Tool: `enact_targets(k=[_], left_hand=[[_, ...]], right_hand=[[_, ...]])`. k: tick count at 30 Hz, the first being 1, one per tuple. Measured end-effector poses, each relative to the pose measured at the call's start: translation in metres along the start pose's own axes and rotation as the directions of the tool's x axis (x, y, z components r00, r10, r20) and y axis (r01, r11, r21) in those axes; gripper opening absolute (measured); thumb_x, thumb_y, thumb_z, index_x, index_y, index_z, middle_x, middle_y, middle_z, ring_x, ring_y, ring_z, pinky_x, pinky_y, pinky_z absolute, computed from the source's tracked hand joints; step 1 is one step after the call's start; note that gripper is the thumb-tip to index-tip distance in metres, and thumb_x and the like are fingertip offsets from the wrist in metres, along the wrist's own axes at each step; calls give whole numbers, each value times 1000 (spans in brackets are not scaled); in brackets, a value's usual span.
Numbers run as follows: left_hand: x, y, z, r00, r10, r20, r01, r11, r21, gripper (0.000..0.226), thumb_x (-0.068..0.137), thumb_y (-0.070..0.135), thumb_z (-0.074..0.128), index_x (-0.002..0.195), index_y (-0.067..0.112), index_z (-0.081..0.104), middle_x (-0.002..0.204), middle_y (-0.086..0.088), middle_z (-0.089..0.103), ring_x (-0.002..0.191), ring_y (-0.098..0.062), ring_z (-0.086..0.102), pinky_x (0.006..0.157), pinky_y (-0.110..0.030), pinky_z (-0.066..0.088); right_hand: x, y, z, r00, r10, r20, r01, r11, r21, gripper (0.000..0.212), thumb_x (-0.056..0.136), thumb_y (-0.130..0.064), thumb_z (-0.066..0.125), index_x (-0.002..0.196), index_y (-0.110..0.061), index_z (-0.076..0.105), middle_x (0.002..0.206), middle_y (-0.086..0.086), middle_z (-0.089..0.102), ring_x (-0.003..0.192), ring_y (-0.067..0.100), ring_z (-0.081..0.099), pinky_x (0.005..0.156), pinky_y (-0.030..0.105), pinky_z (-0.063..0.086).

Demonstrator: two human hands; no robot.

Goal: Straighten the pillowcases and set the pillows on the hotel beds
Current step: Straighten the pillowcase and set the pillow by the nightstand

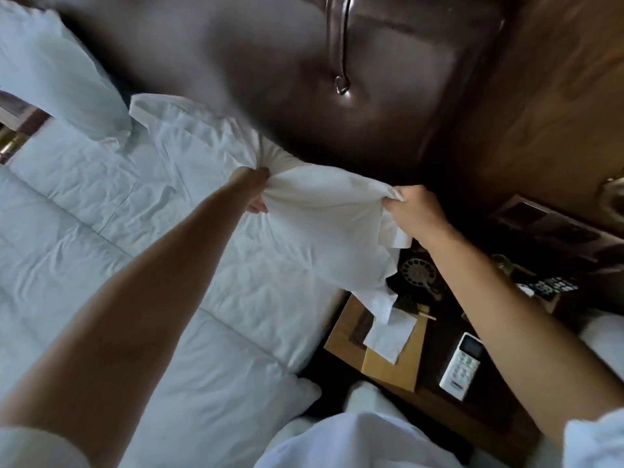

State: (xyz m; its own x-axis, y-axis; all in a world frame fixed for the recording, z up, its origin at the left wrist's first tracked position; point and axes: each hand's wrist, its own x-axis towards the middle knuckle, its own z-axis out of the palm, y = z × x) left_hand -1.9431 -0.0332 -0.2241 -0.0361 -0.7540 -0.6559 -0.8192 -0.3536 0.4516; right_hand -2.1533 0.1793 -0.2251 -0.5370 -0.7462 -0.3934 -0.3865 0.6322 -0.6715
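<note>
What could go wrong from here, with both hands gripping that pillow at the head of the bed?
1. The pillowcase flap hangs over the nightstand; a tug may sweep the loose paper or rotary phone off it.
2. The left hand and right hand pinch only fabric, so the pillow could bunch inside its case rather than straighten.

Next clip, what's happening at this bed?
A person is pulling a white pillowcase taut at the head of the bed, the left hand and right hand each pinching a corner. Another pillow already leans on the dark headboard. A remote lies on the nightstand.
</note>
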Motion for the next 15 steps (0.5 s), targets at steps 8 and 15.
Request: enact_targets(k=[8,15], left_hand=[[10,0,35,999,36,-10,-36,999,-9,49,104,41,41,116,-5,53,91,-23,70,80,-38,75,76,-39,60],[25,-16,11,992,43,-119,-33,995,89,81,91,68,56,133,-2,56,123,-16,68,111,-34,67,78,-34,49]], right_hand=[[-3,36,11,998,66,-15,-67,997,-49,24,100,-28,55,108,-12,70,98,15,69,96,39,65,83,44,55],[4,16,4,994,-105,26,107,981,-163,74,89,-56,61,154,-28,37,160,-1,39,141,28,45,109,48,42]])
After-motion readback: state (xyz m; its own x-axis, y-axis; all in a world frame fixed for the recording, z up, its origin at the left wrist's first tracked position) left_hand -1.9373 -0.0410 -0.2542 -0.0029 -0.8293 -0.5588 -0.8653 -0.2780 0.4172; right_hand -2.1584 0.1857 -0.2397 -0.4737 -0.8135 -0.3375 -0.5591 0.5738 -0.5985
